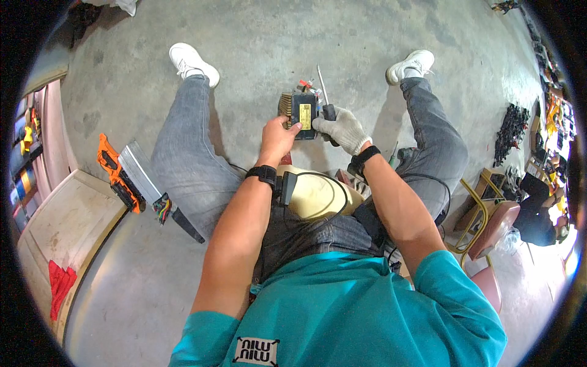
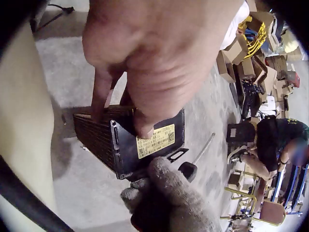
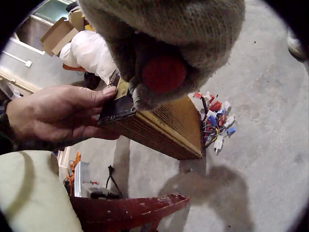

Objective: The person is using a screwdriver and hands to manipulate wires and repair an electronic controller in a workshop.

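Observation:
A black finned box [image 1: 296, 109] with a yellow label is held up between both hands over the floor. My bare left hand [image 1: 280, 137] grips its near left side, thumb on the label [image 2: 155, 140]. The gloved right hand [image 1: 343, 129] pinches the opposite edge and also holds a screwdriver [image 1: 322, 85], whose shaft points away from me. Its red handle end [image 3: 164, 74] shows within the glove in the right wrist view. Several coloured connectors on wires [image 3: 217, 118] stick out at the far end of the box.
A cream seat [image 1: 315, 196] with red parts lies between the legs. On the left are an orange and silver device [image 1: 136, 168] and a board with a red cloth [image 1: 61, 284]. To the right stand a chair [image 1: 494, 229] and piled parts; another person [image 2: 285, 145] appears in the left wrist view.

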`<action>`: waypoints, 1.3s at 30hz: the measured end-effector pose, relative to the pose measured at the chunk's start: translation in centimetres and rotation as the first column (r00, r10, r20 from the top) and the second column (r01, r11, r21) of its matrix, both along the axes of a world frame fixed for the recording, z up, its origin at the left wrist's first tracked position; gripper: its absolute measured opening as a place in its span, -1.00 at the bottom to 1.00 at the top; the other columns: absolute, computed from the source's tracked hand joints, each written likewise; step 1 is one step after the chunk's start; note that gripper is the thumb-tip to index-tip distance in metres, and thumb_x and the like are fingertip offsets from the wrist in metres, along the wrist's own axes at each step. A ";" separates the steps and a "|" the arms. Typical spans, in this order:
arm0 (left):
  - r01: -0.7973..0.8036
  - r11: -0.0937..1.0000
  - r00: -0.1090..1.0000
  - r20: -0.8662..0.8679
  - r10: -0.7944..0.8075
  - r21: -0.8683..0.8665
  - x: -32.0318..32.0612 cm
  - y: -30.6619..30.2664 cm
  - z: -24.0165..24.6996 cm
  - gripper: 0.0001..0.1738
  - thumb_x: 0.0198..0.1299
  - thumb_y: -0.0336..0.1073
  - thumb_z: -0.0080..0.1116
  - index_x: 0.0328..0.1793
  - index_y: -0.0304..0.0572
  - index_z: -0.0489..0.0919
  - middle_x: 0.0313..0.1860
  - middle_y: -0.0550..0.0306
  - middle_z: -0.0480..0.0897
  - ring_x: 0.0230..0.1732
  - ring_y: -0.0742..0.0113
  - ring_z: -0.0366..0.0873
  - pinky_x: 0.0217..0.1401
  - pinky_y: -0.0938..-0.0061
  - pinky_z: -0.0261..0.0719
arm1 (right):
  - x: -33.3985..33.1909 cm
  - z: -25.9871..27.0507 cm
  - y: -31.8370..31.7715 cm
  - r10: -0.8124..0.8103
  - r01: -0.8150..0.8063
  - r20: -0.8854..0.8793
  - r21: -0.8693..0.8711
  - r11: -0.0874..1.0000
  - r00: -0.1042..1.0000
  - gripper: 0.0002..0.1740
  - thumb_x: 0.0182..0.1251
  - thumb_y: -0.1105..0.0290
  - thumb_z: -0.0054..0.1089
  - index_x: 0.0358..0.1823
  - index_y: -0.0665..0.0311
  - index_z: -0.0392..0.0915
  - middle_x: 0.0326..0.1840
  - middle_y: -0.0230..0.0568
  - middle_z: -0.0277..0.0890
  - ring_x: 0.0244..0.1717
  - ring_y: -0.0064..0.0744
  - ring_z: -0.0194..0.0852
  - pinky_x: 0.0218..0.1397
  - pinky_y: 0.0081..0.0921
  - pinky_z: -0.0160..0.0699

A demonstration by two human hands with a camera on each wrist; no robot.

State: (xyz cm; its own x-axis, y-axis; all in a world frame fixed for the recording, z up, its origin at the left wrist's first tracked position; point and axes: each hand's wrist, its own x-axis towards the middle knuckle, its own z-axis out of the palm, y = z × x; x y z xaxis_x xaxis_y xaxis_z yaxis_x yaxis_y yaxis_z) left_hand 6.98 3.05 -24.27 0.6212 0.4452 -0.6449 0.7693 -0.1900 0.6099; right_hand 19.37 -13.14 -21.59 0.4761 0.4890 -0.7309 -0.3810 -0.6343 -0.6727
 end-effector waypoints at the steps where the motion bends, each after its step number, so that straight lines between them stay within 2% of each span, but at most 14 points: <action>1: 0.000 1.000 1.000 0.003 0.000 0.000 0.1 0.0 0.0 -0.47 0.20 -0.10 0.45 0.12 -0.44 0.73 -0.11 -0.31 0.79 -0.07 -0.05 0.79 0.05 0.22 0.68 | 0.0 0.1 0.1 0.000 0.000 0.003 0.000 1.000 1.000 -0.68 0.28 0.11 0.43 -0.26 0.23 0.62 -0.51 -0.41 0.56 -0.55 -0.64 0.46 -0.55 -0.59 0.38; 7: 0.015 0.999 0.999 -0.051 -0.014 0.037 0.2 -0.1 -0.1 -0.47 0.19 -0.12 0.48 0.15 -0.39 0.72 0.03 -0.33 0.75 0.10 -0.18 0.72 0.18 0.16 0.63 | -0.1 0.2 -0.2 -0.027 0.027 0.005 -0.001 1.000 1.000 -0.64 0.22 0.12 0.42 -0.19 0.29 0.69 -0.50 -0.40 0.60 -0.53 -0.59 0.51 -0.46 -0.49 0.46; 13: 0.008 0.994 1.000 -0.006 -0.007 0.105 0.2 -0.4 0.2 -0.53 0.16 -0.17 0.48 0.05 -0.43 0.70 0.05 -0.31 0.72 0.14 -0.23 0.66 0.25 0.09 0.58 | 2.8 1.5 -0.7 -0.214 0.214 -0.032 0.004 0.977 0.976 -0.69 0.32 0.12 0.39 -0.17 0.21 0.60 -0.52 -0.41 0.51 -0.57 -0.62 0.44 -0.55 -0.59 0.34; 14: 0.070 0.991 0.997 -0.019 -0.069 0.115 -0.2 -0.4 -1.4 -0.42 0.15 -0.22 0.50 0.22 -0.39 0.58 0.26 -0.33 0.57 0.25 -0.29 0.57 0.31 0.06 0.53 | 3.7 1.4 -0.8 -0.211 0.210 -0.011 -0.051 0.976 0.977 -0.72 0.32 0.17 0.36 -0.18 0.22 0.57 -0.53 -0.41 0.49 -0.59 -0.58 0.43 -0.55 -0.58 0.36; 15: 0.070 0.991 0.998 -0.009 -0.069 0.114 0.1 -0.7 -0.9 -0.42 0.15 -0.22 0.50 0.22 -0.39 0.58 0.26 -0.33 0.57 0.25 -0.29 0.57 0.31 0.06 0.53 | 4.6 0.7 -1.4 -0.211 0.211 -0.001 -0.050 0.976 0.977 -0.72 0.32 0.17 0.36 -0.18 0.22 0.57 -0.53 -0.41 0.49 -0.59 -0.58 0.43 -0.55 -0.58 0.36; 17: -0.016 0.940 1.000 0.023 0.009 0.340 0.2 -1.3 0.2 -0.23 0.13 -0.29 0.52 0.42 -0.29 0.38 0.46 -0.38 0.31 0.33 -0.40 0.47 0.38 0.01 0.48 | 6.2 -1.0 -2.3 -0.282 0.284 0.034 -0.086 0.955 0.959 -0.74 0.28 0.23 0.31 -0.28 0.30 0.59 -0.56 -0.29 0.52 -0.57 -0.46 0.52 -0.52 -0.46 0.45; 18: -0.011 0.938 0.999 0.046 -0.005 0.346 0.4 -1.3 0.7 -0.12 0.09 -0.37 0.53 0.48 -0.21 0.25 0.52 -0.38 0.14 0.38 -0.46 0.40 0.42 -0.06 0.42 | 6.9 -1.5 -2.6 -0.317 0.317 0.011 -0.090 0.944 0.948 -0.74 0.25 0.26 0.26 -0.36 0.34 0.56 -0.56 -0.22 0.53 -0.59 -0.38 0.52 -0.50 -0.39 0.51; 23: 0.095 0.872 0.974 0.134 -0.180 0.481 1.0 -1.6 1.7 -0.27 0.07 -0.47 0.46 0.38 -0.11 0.38 0.48 -0.34 0.19 0.43 -0.37 0.34 0.46 -0.06 0.37 | 11.0 -4.7 -4.8 -0.250 0.252 0.038 -0.167 0.953 0.968 -0.72 0.16 0.25 0.24 -0.43 0.39 0.57 -0.55 -0.15 0.54 -0.59 -0.29 0.54 -0.47 -0.31 0.55; 25: 0.143 0.864 0.958 0.153 -0.243 0.482 0.8 -1.7 1.0 -0.33 0.06 -0.50 0.44 0.32 -0.06 0.44 0.47 -0.33 0.21 0.44 -0.34 0.32 0.46 -0.06 0.36 | 12.4 -6.0 -5.6 -0.115 0.150 0.143 -0.269 0.951 0.983 -0.69 0.14 0.25 0.28 -0.38 0.43 0.63 -0.54 -0.11 0.55 -0.54 -0.25 0.59 -0.45 -0.27 0.57; 26: 0.140 0.883 0.956 0.173 -0.239 0.447 0.7 -1.7 0.7 -0.39 0.05 -0.52 0.41 0.26 -0.03 0.48 0.46 -0.33 0.22 0.42 -0.33 0.34 0.45 -0.06 0.36 | 12.9 -6.4 -5.6 -0.132 0.164 0.133 -0.272 0.948 0.982 -0.65 0.14 0.28 0.34 -0.20 0.48 0.67 -0.46 -0.08 0.62 -0.48 -0.27 0.65 -0.40 -0.30 0.64; 27: 0.138 0.901 0.953 0.191 -0.234 0.411 0.5 -1.6 0.5 -0.44 0.05 -0.55 0.38 0.20 0.00 0.53 0.45 -0.32 0.24 0.40 -0.33 0.35 0.44 -0.06 0.36 | 13.2 -6.7 -5.8 -0.132 0.164 0.131 -0.276 0.947 0.983 -0.65 0.14 0.28 0.34 -0.20 0.48 0.67 -0.46 -0.08 0.62 -0.48 -0.27 0.65 -0.40 -0.30 0.64; 30: 0.104 0.948 0.946 0.265 -0.187 0.300 0.0 -1.5 -0.1 -0.55 0.07 -0.59 0.31 0.09 -0.02 0.59 0.41 -0.29 0.28 0.34 -0.30 0.38 0.42 -0.04 0.36 | 14.2 -5.2 -5.5 -0.198 0.257 0.231 -0.261 0.931 0.953 -0.45 0.18 0.31 0.40 0.15 0.51 0.57 -0.28 -0.08 0.69 -0.44 -0.38 0.66 -0.37 -0.43 0.69; 35: 0.050 0.964 0.937 0.321 -0.136 0.261 -0.1 -1.5 -0.9 -0.68 0.12 -0.57 0.29 -0.02 -0.03 0.64 0.35 -0.24 0.36 0.32 -0.27 0.40 0.41 -0.01 0.36 | 16.5 -8.6 -6.3 -0.148 0.218 0.260 -0.268 0.938 0.954 -0.36 0.18 0.28 0.41 0.28 0.44 0.56 -0.20 -0.10 0.72 -0.42 -0.38 0.68 -0.33 -0.43 0.71; 39: 0.002 0.968 0.951 0.298 -0.079 0.250 -0.2 -1.2 -1.1 -0.77 0.17 -0.47 0.35 -0.06 -0.04 0.66 0.32 -0.21 0.38 0.31 -0.20 0.42 0.42 0.01 0.37 | 17.6 -8.8 -5.8 -0.164 0.231 0.252 -0.261 0.937 0.954 -0.33 0.22 0.24 0.38 0.32 0.45 0.55 -0.01 -0.03 0.74 -0.25 -0.37 0.73 -0.24 -0.43 0.73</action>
State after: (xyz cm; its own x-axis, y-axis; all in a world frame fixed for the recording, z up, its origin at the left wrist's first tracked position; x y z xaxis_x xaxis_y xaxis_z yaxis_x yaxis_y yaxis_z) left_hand 6.81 1.84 -25.34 0.7905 0.5354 -0.2975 0.5436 -0.3895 0.7435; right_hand 37.00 -18.91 -30.44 0.7081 0.1554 -0.6888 -0.3796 -0.7387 -0.5569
